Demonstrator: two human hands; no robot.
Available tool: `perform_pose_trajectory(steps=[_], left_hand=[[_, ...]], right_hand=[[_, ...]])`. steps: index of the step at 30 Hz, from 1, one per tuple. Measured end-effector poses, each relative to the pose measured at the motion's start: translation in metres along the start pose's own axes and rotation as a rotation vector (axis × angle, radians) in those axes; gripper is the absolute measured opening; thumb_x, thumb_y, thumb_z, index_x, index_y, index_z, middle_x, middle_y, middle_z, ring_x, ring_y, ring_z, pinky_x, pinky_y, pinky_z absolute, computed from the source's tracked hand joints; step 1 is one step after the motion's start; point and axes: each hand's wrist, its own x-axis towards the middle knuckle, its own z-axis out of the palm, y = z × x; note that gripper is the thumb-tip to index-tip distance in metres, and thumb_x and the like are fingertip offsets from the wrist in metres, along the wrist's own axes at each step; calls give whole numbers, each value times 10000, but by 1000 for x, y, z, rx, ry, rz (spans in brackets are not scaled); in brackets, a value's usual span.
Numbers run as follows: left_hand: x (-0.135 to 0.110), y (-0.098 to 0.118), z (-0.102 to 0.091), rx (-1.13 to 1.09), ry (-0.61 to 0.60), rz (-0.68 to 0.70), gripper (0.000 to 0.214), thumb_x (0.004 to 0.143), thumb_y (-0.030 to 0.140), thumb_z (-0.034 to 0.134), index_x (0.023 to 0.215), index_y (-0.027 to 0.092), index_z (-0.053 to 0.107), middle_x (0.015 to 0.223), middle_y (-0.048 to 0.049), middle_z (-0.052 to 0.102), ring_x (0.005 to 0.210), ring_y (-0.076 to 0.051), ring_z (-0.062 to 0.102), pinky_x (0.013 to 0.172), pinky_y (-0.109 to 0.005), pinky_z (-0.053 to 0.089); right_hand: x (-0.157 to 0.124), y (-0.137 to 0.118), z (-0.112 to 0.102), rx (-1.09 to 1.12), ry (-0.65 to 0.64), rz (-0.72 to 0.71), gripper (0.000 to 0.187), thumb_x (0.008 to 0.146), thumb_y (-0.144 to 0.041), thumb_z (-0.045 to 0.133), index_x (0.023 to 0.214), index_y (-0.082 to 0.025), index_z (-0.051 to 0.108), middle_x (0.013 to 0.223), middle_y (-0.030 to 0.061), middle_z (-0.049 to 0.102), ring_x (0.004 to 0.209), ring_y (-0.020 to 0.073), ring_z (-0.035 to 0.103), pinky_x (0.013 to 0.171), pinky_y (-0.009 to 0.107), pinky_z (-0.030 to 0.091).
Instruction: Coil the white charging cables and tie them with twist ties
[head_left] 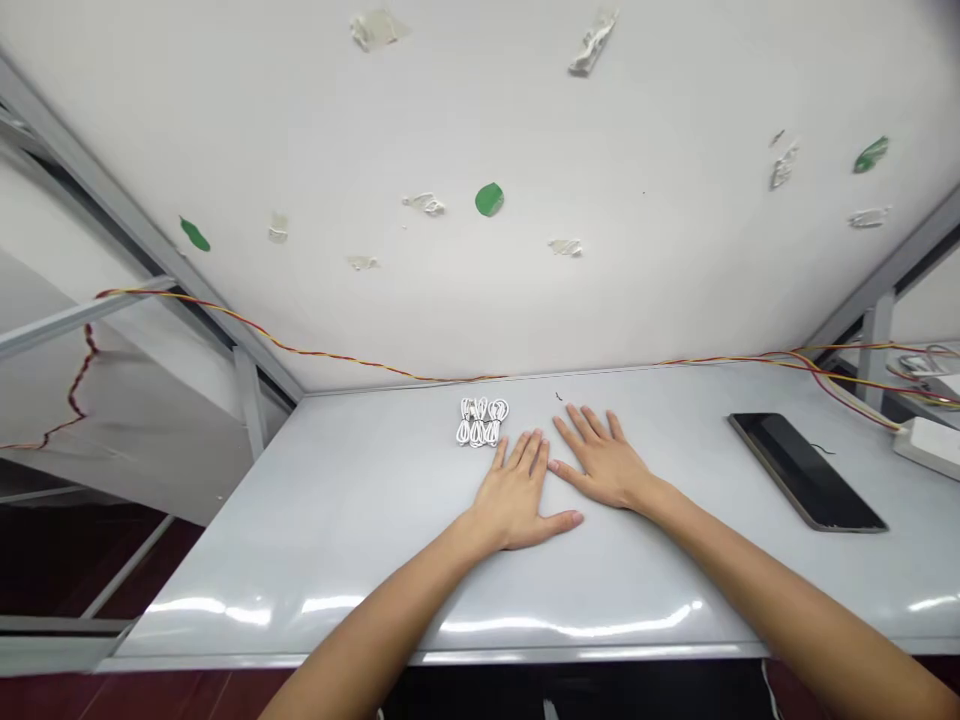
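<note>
The person's left hand (514, 495) is lying flat, palm down, with its fingers spread and thumb stretched sideways, while the right hand (604, 460) is lying just beside it in the same open pose, and the bare left forearm (382, 610) and right forearm (780, 600) are angling inward from the lower corners of the view.

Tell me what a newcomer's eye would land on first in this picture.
The two bare hands come first: the left hand and right hand lie flat near the middle of the white table. Just left of them sit the bundled white cables, with a black flat panel off to the right. A red-and-yellow twisted wire runs along the table's back edge, below a white wall dotted with green patches.
</note>
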Motion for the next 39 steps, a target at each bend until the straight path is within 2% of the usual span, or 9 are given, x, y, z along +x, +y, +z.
perform_pose_trajectory(steps=[6, 19, 26, 39], left_hand=[[1, 1, -2, -5, -13, -4, 1052, 839, 828, 260, 1562, 66, 191, 1630, -192, 130, 1521, -321, 83, 1217, -506, 21], [1, -2, 2, 6, -18, -9, 1053, 832, 838, 264, 1572, 96, 162, 1636, -174, 121, 1521, -323, 77, 1217, -504, 14], [1, -2, 2, 23, -33, -2, 1062, 836, 839, 223, 1570, 75, 149, 1637, -177, 109, 1522, -321, 62, 1217, -506, 8], [1, -1, 1, -4, -14, -2, 1056, 829, 840, 264, 1568, 92, 166, 1633, -185, 135, 1521, -319, 87, 1215, -516, 26]], right_hand=[[-3, 2, -3, -2, -18, -44, 847, 912, -743, 290, 1574, -218, 245, 1640, 146, 160, 1503, 374, 139, 1174, 636, 92], [-2, 0, -3, 4, -1, -35, 845, 908, -743, 301, 1572, -222, 254, 1637, 141, 176, 1499, 378, 157, 1175, 637, 84], [-2, -1, -4, -18, -45, -15, 865, 903, -762, 252, 1579, -224, 226, 1646, 132, 138, 1507, 368, 125, 1179, 619, 61], [-2, 0, -3, -19, -27, -18, 856, 906, -754, 266, 1576, -222, 241, 1642, 137, 158, 1504, 365, 142, 1177, 624, 76]])
